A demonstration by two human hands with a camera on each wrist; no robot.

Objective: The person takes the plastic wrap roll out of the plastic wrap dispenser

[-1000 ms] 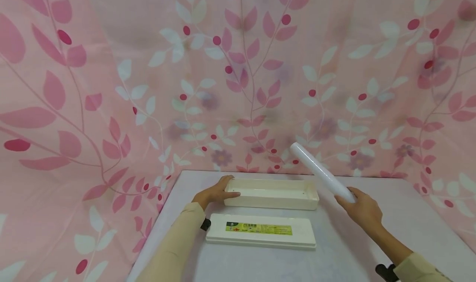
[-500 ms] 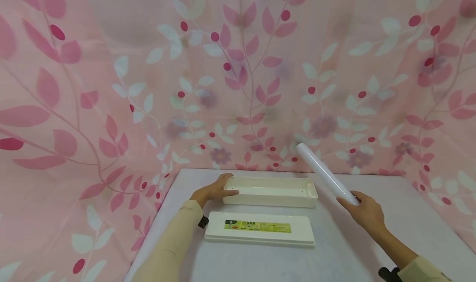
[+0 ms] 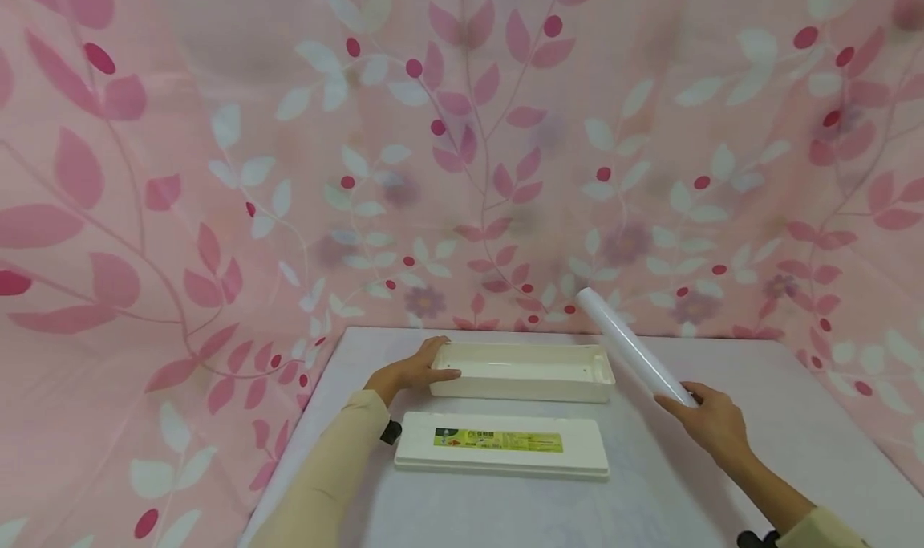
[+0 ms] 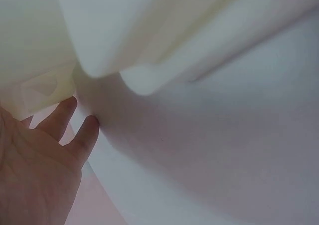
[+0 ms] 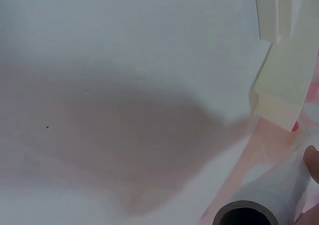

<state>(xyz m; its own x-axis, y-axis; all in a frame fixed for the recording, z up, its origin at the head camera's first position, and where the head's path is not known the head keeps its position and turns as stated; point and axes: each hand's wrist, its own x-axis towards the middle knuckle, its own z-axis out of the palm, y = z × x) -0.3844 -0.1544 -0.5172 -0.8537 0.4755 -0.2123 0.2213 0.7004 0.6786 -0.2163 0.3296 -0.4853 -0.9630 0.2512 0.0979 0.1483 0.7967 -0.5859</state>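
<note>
A long cream plastic box (image 3: 520, 389) lies open-topped on the table, with nothing inside. My left hand (image 3: 413, 371) holds its left end, the thumb over the front rim and the other fingers round the far side. In the left wrist view that hand (image 4: 42, 170) shows its fingertips by the box end (image 4: 50, 93). To the right, my right hand (image 3: 715, 424) grips the lower end of a cling film roll (image 3: 631, 347), which slants up and left above the table. The roll's hollow tube end (image 5: 245, 216) shows in the right wrist view.
In front of the box lies its white lid (image 3: 505, 461), bearing a yellow-green label (image 3: 498, 440). A pale cloth covers the table (image 3: 780, 420). Pink leaf-patterned curtain (image 3: 520, 171) hangs behind and at both sides.
My right hand and the cling film roll have shifted slightly right and down. The left hand stays on the box end; the whole view has drifted a little.
</note>
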